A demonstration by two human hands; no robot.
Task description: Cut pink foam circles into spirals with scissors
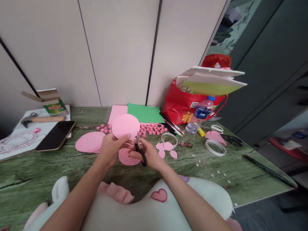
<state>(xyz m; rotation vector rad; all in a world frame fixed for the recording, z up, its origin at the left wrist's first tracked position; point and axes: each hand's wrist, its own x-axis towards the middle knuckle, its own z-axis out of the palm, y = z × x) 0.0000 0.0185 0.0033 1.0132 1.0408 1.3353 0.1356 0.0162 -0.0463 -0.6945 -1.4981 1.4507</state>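
Two bare hands meet above a green wood-grained table, the left hand pinching a pink paper disc by its near edge, thumb on top, while the right hand closes around black-handled scissors. The disc is raised above the tabletop, to the far side of a stack of small pink circles and to the right of a pile of pink sheets. The blades sit at the disc's near right edge, close to the left hand: a hasty squeeze could nick a finger, and a loose pinch could let the thin paper swivel and tear. A dropped right wrist might scatter the small circles below. Whether the blades are parted, or already in the paper, cannot be told. The scissors' long axis runs near to far, leaning slightly left at the far end, with the tips pointing away from the wearer and a black loop toward the near right. The disc, nearly round, has no clear long axis; its broad face is turned toward the wearer.
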